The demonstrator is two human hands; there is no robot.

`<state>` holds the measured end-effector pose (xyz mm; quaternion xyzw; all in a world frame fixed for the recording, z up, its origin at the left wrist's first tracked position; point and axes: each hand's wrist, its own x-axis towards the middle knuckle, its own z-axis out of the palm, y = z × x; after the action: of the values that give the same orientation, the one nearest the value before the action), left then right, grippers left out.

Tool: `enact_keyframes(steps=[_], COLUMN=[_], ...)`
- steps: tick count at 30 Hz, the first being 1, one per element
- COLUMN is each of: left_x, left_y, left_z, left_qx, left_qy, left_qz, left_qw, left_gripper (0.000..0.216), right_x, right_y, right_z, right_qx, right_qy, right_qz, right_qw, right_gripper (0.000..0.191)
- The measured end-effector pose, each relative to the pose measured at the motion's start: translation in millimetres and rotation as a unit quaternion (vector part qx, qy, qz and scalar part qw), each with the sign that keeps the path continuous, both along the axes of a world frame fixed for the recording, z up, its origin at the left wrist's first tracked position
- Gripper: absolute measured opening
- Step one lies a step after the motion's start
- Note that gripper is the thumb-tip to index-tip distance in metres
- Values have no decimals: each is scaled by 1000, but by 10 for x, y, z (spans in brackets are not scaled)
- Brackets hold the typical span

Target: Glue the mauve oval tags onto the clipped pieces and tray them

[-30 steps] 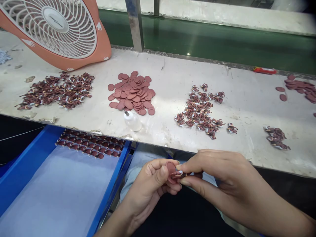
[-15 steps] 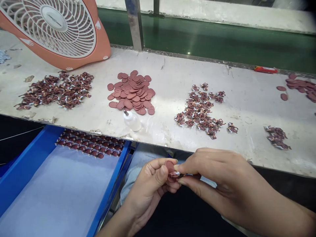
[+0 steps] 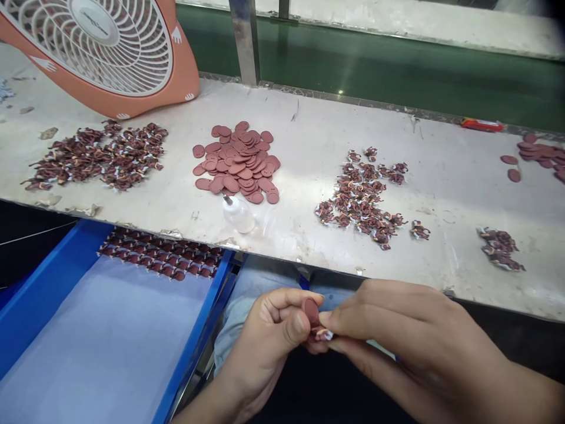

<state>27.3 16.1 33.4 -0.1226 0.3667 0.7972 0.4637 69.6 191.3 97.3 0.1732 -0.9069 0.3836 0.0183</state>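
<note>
Pinching by left hand (image 3: 273,338): one reddish oval disc (image 3: 310,309) is gripped upright, off the counter (image 3: 304,129), nearer the viewer than the white bottle (image 3: 239,215) and to its right.
Right hand (image 3: 397,330): a brown figurine (image 3: 324,335) is grasped by its sides at the lower part of the disc; whether it is fully seated cannot be told, as the contact is covered.
Around the bottle: loose discs (image 3: 242,162) are heaped just beyond it; loose figurines (image 3: 362,200) are spread to its right.
Disc risk: the figurine could be set crooked if the two are pressed together at a slant.
Figurine risk: its thin limbs could be bent by too hard a pinch, or it could be dropped below the counter if the grasp is loosened early.
Bottle risk: it could be tipped if brushed, being stood near the counter's front edge.
</note>
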Motion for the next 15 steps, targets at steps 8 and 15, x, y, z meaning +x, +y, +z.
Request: enact_keyframes(steps=[8, 15], left_x=[-19, 14], left_y=[31, -5], left_z=[-5, 24], left_qx=[-16, 20], left_qy=[-7, 14], left_qz=[-2, -13], left_qw=[1000, 1000], left_gripper=[34, 25], right_x=[42, 83], right_y=[67, -16], right_z=[-25, -30], right_qx=[-12, -27], right_qy=[-71, 33], right_qz=[-1, -15], right_qw=[997, 999], right_gripper=[12, 9])
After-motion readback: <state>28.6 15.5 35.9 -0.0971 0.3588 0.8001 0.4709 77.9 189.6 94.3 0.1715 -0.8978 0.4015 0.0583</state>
